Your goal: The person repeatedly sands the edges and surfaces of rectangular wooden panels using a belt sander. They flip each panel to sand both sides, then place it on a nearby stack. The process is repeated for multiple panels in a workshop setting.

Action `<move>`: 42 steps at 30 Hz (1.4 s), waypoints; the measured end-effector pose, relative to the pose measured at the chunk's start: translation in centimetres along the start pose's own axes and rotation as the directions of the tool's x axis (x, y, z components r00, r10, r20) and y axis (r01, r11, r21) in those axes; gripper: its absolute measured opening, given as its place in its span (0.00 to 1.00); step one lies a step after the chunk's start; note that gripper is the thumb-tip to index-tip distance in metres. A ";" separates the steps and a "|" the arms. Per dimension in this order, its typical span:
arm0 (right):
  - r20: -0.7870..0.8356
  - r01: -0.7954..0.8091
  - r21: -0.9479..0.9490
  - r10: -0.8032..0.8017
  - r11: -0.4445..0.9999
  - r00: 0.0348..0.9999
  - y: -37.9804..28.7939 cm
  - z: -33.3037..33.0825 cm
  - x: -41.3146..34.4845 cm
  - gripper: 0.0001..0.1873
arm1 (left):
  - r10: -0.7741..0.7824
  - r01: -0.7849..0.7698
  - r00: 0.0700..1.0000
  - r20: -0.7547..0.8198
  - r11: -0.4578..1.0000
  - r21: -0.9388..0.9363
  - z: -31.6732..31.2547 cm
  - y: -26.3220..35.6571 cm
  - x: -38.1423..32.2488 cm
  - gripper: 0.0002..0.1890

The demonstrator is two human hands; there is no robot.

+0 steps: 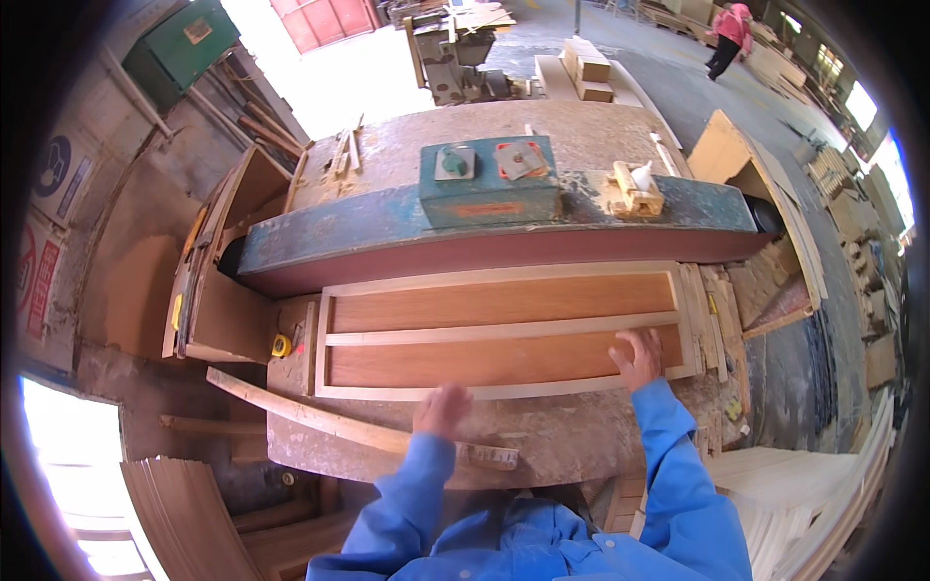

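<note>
A framed wooden panel [501, 327], with two reddish-brown fields and pale rails, lies flat on the worn worktable [552, 443], alongside the reddish-brown belt [508, 250] of an edge belt sander. My left hand [442, 410], slightly blurred, is at the panel's near rail; whether it touches is unclear. My right hand [641, 356] is over the panel's right end with fingers apart, gripping nothing. A long, thin wooden strip [312, 410] lies slantwise across the table's near left edge, passing by my left hand. A narrow wooden strip [311, 348] lies beside the panel's left end.
A yellow tape measure [281, 345] lies left of the panel. Wooden strips [716, 319] lie at its right. The sander's green switch box [487, 181] stands behind the belt. Open wooden boxes flank both belt ends. A person [730, 36] in pink is far off at the upper right.
</note>
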State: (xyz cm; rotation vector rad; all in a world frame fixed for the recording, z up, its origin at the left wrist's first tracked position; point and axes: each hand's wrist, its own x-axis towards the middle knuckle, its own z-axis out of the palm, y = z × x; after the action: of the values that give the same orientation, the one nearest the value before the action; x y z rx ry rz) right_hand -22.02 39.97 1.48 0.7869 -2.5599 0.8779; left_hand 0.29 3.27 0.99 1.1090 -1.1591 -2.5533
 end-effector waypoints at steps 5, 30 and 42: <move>-0.004 -0.146 -0.038 0.146 0.989 0.989 0.9 5.2 5.4 0.09 | 0.744 -0.539 0.456 0.488 -0.206 0.817 1.1 5.4 10.4 0.10; 0.072 -0.540 -0.236 0.568 0.808 0.820 -1.2 8.6 9.9 0.16 | 0.707 -0.242 0.650 0.280 -0.157 0.957 2.8 8.6 17.8 0.18; 0.013 -0.516 -0.127 0.522 0.847 0.853 -2.7 10.5 10.2 0.16 | 0.660 -0.289 0.695 0.286 -0.107 0.951 5.5 7.1 17.5 0.20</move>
State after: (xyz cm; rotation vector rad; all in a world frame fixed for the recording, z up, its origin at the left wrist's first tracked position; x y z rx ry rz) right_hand -29.79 27.49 -0.58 0.0613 -2.8869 0.8417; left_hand -17.27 -5.13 -1.69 0.7453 -2.6312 -0.6478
